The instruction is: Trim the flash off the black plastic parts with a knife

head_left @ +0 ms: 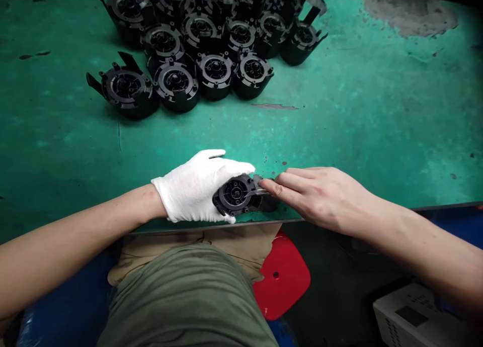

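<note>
My gloved left hand (199,188) holds a round black part (236,193). My right hand (320,196) pinches a metal tool (258,191) at its edge.

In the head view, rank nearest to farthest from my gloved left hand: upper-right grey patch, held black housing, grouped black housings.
1. Held black housing: against the gloved left hand.
2. Grouped black housings: beyond it.
3. Grey patch: far upper right.

Green table (362,136) brightest nr. centre, dimmer twd. edges (top rt. v. dark), w/ floor (335,276) in deep shadow.
</note>
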The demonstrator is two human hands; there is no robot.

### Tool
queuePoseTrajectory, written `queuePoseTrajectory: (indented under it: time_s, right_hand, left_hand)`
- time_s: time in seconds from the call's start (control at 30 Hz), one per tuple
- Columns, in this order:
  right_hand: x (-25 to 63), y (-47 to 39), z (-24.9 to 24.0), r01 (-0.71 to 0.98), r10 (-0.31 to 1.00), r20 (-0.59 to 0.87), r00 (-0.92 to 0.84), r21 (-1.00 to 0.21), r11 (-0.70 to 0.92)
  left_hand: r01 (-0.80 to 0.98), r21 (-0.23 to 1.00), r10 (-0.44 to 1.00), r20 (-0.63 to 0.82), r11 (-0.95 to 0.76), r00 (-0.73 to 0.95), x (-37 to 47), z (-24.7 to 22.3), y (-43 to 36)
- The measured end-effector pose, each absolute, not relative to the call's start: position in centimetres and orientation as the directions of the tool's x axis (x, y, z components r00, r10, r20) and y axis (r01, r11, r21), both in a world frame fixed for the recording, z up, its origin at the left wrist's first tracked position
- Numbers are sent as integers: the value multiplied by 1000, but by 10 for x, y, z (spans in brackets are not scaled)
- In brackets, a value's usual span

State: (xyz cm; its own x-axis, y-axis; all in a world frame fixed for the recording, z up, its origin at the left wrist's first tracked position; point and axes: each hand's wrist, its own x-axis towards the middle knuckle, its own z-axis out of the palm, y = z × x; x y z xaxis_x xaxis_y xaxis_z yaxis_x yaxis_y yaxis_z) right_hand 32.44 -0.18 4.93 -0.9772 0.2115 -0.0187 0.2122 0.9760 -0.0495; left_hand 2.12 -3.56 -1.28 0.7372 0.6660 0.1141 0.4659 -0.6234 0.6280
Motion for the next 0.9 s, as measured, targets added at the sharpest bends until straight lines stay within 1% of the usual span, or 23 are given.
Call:
queuePoseTrajectory:
  time_s: [0.17, 0.33, 0.5, 0.67, 0.8, 0.9]
  right_hand:
    - [324, 10, 48, 132, 132, -17, -991, -60, 989]
    - [325, 16, 46, 96, 95, -18, -995, -80, 992]
    - [325, 21, 44, 78, 76, -19, -997, -121, 990]
    - [322, 31, 44, 24, 24, -5, -1000, -176, 984]
    - [320, 36, 46, 47, 43, -24, -999, -240, 970]
    - [321, 37, 46, 58, 52, -30, -998, -249, 967]
  left_hand:
    - [439, 642, 663, 147, -628, 734, 21, -13, -36]
    - [410, 647, 659, 196, -644, 726, 20, -13, -37]
    - [430, 659, 671, 155, -617, 725, 21, -9, -36]
    - [454, 659, 675, 112, -599, 729, 22, -5, -35]
    - [462, 667, 680, 93, -585, 727, 23, -5, -34]
    - [450, 666, 676, 113, -595, 728, 23, -6, -34]
